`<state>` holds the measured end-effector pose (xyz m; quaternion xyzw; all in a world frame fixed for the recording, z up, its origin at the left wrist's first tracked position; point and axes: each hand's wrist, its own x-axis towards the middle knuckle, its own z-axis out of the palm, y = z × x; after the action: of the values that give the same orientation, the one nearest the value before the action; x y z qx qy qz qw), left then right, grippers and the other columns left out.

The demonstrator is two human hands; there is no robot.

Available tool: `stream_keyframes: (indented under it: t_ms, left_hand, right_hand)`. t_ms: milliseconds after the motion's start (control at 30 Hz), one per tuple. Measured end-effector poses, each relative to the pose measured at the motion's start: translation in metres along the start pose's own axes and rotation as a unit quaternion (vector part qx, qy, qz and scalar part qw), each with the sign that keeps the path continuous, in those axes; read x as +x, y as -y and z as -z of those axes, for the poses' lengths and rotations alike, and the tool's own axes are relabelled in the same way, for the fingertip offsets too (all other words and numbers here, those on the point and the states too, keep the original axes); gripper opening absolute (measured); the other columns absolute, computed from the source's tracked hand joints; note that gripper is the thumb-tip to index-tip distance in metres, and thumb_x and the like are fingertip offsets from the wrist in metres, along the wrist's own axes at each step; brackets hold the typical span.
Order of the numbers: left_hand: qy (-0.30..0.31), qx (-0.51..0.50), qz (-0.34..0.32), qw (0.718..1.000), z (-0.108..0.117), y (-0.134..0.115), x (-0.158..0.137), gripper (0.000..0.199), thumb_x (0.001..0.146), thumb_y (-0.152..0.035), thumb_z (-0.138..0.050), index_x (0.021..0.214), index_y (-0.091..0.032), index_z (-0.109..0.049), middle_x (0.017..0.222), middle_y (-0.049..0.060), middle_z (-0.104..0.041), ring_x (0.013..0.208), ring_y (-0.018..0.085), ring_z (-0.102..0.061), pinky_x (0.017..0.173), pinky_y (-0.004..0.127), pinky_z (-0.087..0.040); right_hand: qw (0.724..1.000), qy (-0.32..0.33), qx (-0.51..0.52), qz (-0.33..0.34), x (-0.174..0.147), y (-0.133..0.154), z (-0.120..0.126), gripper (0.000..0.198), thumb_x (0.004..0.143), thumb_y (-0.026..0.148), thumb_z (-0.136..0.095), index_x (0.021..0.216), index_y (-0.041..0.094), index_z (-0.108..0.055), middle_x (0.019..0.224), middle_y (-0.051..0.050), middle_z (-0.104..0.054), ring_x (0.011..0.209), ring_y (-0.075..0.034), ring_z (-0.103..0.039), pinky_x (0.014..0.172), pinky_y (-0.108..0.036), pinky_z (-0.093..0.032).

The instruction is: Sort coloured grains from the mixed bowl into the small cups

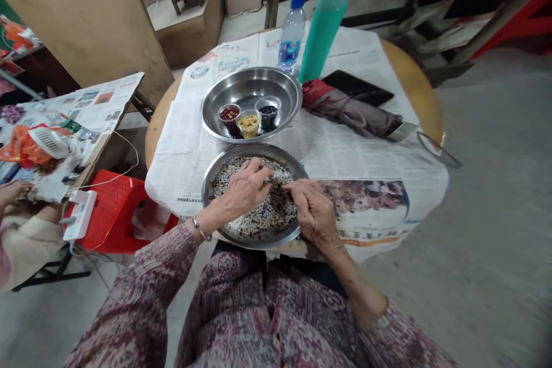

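Observation:
Both hands work over a metal tray (209,175) of mixed grains (259,218), white with dark, red and yellow bits. My left hand (245,188), a bracelet at its wrist, reaches over the grains with fingers bent together; what lies at its fingertips is too small to make out. At the tray's right rim, my right hand (314,213) is closed, its index finger pointing toward the left fingertips. Anything in its grip is hidden. Just beyond stands a steel basin (241,83) with small cups of red beans (229,117), yellow kernels (248,124) and black beans (268,115).
Newspaper (172,155) covers the round table (425,98). A water bottle (292,34), a tall green bottle (328,23), a folded umbrella (345,106) and a dark flat case (360,87) stand or lie behind. To the left are a red stool (112,207), a power strip (80,215) and another person's hand (15,192).

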<state>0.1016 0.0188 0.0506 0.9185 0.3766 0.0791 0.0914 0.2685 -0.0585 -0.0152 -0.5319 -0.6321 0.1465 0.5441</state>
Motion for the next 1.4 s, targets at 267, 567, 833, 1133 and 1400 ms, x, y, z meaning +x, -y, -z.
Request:
stream_keyframes:
  t_ms: [267,567,833,1133,1400]
  left_hand:
    - [0.048,-0.015,-0.03,0.998,-0.015,-0.01,0.015,0.031,0.088,-0.037,-0.066,0.116,-0.023,-0.064,0.122,0.007,-0.059,0.116,0.027,-0.051,0.102,0.045,-0.044]
    - [0.113,-0.082,-0.09,0.986,0.005,0.0,-0.044,0.009,0.093,-0.018,-0.059,0.097,-0.02,-0.067,0.106,0.005,-0.062,0.101,0.018,-0.06,0.091,0.031,-0.049]
    - [-0.027,-0.112,-0.034,0.993,0.016,0.019,-0.043,0.016,0.098,-0.015,-0.049,0.092,-0.018,-0.064,0.086,0.002,-0.064,0.084,0.013,-0.061,0.08,0.026,-0.052]
    - [-0.147,0.041,0.056,0.987,0.07,0.057,0.06,0.024,0.098,-0.021,-0.048,0.094,-0.02,-0.072,0.095,0.005,-0.072,0.089,0.019,-0.06,0.087,0.037,-0.047]
    - [-0.038,0.109,0.075,0.991,0.065,0.08,0.101,0.026,0.09,-0.021,-0.05,0.088,-0.021,-0.076,0.088,0.008,-0.072,0.093,0.023,-0.056,0.085,0.038,-0.04]
  right_hand:
    - [1.0,-0.004,-0.003,0.025,-0.003,-0.002,0.001,0.026,0.099,0.022,-0.04,0.083,0.023,-0.061,0.082,-0.004,-0.064,0.085,-0.02,-0.058,0.081,-0.035,-0.047]
    - [0.999,0.009,-0.005,0.04,-0.002,0.0,0.001,0.025,0.099,0.019,-0.04,0.081,0.024,-0.057,0.079,-0.002,-0.061,0.082,-0.019,-0.057,0.078,-0.034,-0.045]
    - [0.999,0.013,-0.006,0.034,-0.003,-0.001,0.001,0.024,0.099,0.019,-0.041,0.082,0.023,-0.058,0.081,-0.002,-0.062,0.083,-0.018,-0.057,0.081,-0.034,-0.046]
    - [0.999,0.01,0.007,0.038,-0.001,0.0,0.0,0.022,0.098,0.019,-0.043,0.084,0.023,-0.06,0.081,-0.003,-0.064,0.085,-0.019,-0.059,0.081,-0.035,-0.047]
    - [0.999,0.002,0.013,0.036,0.001,0.002,0.0,0.023,0.098,0.019,-0.044,0.083,0.023,-0.061,0.08,-0.003,-0.064,0.083,-0.019,-0.059,0.08,-0.035,-0.048]
